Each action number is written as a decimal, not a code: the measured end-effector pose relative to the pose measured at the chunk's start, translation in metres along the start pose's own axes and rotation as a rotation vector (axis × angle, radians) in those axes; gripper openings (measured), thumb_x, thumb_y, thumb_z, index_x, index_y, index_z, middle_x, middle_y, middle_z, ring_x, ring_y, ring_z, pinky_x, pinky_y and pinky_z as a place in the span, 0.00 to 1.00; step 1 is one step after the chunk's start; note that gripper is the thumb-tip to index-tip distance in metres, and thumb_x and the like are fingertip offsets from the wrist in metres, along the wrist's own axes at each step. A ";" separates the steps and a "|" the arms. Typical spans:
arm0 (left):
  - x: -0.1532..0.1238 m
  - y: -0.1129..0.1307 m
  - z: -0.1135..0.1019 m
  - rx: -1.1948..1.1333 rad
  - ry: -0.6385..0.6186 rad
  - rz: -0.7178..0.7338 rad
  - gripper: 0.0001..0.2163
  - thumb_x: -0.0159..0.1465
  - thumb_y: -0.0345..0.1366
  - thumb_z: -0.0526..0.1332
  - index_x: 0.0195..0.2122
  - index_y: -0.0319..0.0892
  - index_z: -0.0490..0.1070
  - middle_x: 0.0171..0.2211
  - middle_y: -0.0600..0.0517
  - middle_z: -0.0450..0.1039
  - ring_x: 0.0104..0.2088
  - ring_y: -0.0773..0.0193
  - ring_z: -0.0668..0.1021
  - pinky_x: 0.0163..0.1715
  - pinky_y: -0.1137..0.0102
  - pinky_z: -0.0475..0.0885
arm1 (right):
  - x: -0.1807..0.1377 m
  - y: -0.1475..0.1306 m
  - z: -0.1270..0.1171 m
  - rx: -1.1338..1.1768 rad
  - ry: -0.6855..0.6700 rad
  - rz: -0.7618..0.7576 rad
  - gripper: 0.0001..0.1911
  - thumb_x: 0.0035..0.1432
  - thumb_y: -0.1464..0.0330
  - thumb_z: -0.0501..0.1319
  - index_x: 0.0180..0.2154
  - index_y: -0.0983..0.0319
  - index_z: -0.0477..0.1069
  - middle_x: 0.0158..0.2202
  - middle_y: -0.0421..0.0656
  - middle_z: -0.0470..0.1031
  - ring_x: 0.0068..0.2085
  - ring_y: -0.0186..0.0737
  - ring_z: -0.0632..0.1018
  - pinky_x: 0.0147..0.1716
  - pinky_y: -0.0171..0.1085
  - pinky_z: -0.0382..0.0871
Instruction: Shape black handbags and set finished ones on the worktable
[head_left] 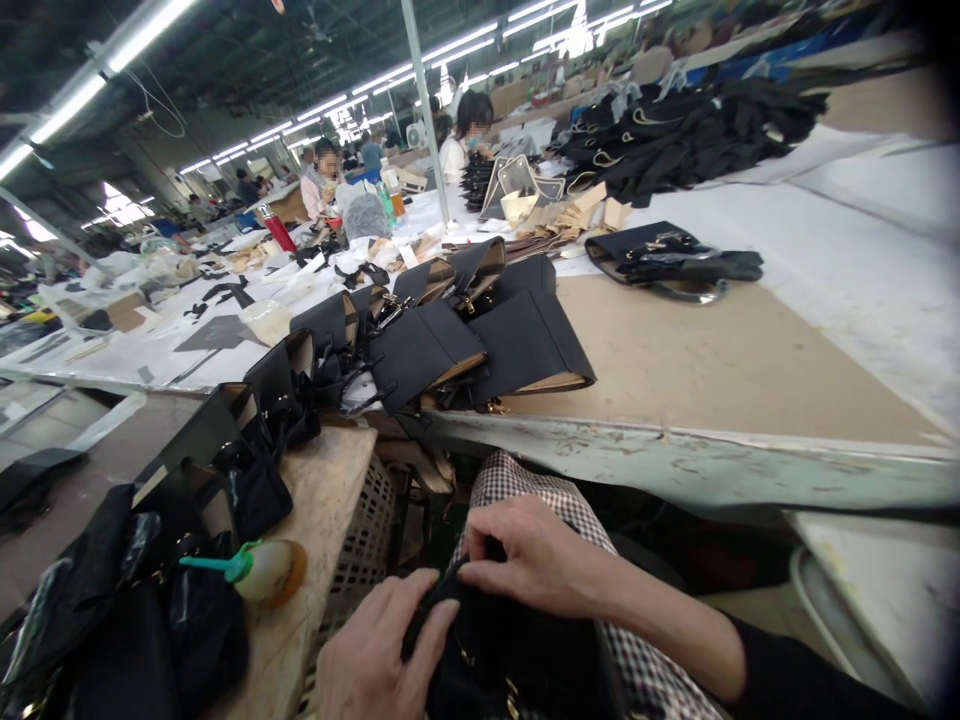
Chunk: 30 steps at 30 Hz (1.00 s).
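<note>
A black bag (517,655) with small gold fittings rests on my lap, over checked cloth. My left hand (375,650) grips its left edge, fingers curled round the black material. My right hand (536,560) pinches the top edge of the same bag, fingers pressed together. Both hands sit below the worn front edge of the table (675,455).
A row of black handbags (420,345) lies across the table and a side bench. A small glue bottle with a green nozzle (255,567) lies on the bench, above a plastic basket (364,545). Another black bag (667,255) and a heap of black parts (690,130) lie further back. Other workers sit far off.
</note>
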<state>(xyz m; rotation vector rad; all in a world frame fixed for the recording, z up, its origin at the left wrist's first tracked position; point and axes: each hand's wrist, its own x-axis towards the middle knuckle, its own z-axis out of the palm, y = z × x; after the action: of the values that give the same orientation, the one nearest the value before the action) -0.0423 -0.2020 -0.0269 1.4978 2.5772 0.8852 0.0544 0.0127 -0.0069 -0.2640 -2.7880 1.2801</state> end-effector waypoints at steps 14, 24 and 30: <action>0.022 0.005 -0.002 -0.284 -0.174 -0.036 0.14 0.70 0.42 0.59 0.29 0.42 0.76 0.25 0.54 0.69 0.26 0.68 0.74 0.28 0.75 0.66 | 0.007 0.015 -0.024 0.225 -0.186 -0.028 0.11 0.55 0.66 0.71 0.42 0.57 0.80 0.36 0.37 0.85 0.38 0.39 0.82 0.37 0.32 0.67; 0.024 0.005 0.002 -0.361 -0.196 -0.038 0.13 0.68 0.40 0.62 0.26 0.41 0.73 0.25 0.55 0.67 0.25 0.69 0.71 0.27 0.76 0.63 | 0.000 0.009 -0.008 0.089 -0.119 -0.137 0.11 0.55 0.66 0.65 0.39 0.53 0.84 0.37 0.38 0.85 0.40 0.42 0.82 0.41 0.34 0.68; 0.022 0.005 0.000 -0.390 -0.238 -0.067 0.15 0.68 0.43 0.62 0.26 0.41 0.74 0.25 0.55 0.68 0.26 0.68 0.72 0.28 0.76 0.63 | -0.001 0.016 -0.021 0.152 -0.181 -0.085 0.14 0.53 0.71 0.62 0.40 0.57 0.85 0.32 0.39 0.85 0.31 0.36 0.79 0.32 0.30 0.66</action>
<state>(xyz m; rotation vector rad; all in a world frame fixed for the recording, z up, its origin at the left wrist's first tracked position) -0.0498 -0.1827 -0.0187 1.3081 2.1221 1.0536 0.0600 0.0385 -0.0052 -0.0211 -2.7897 1.5576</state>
